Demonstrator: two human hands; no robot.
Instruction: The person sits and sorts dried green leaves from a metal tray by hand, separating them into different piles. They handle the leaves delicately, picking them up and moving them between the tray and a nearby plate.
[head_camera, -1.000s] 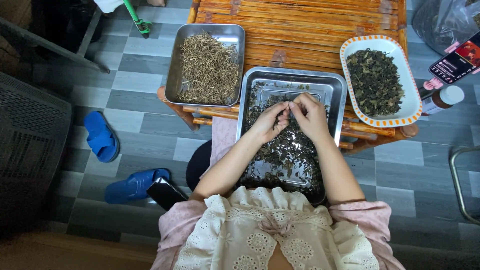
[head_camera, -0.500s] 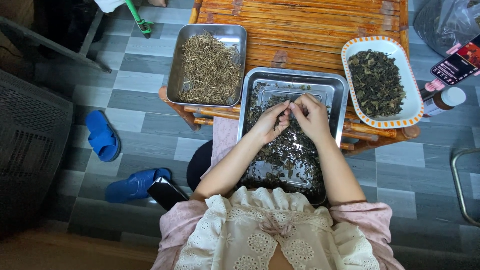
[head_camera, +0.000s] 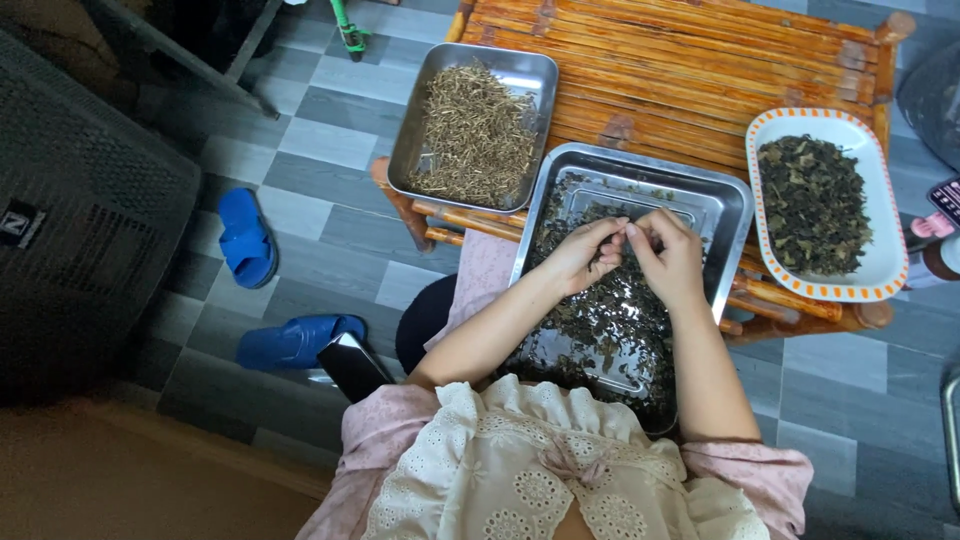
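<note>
A steel tray (head_camera: 722, 196) of dark dried leaves rests on my lap and against the bamboo table (head_camera: 690, 70). My left hand (head_camera: 583, 255) and my right hand (head_camera: 668, 258) meet above the middle of the tray, fingertips pinched together on a small piece of dried leaf. A second steel tray (head_camera: 415, 140) to the left holds pale dried stems. A white oval dish with an orange rim (head_camera: 880, 180) on the right holds sorted dark leaves.
Two blue slippers (head_camera: 245, 238) (head_camera: 297, 340) lie on the grey tiled floor at left. A dark phone-like object (head_camera: 352, 366) sits by my left knee. A black mesh bin (head_camera: 80, 210) stands far left. Small bottles (head_camera: 935, 255) sit at the right edge.
Both hands stay together over the tray with only slight finger movement. Nothing else has shifted.
</note>
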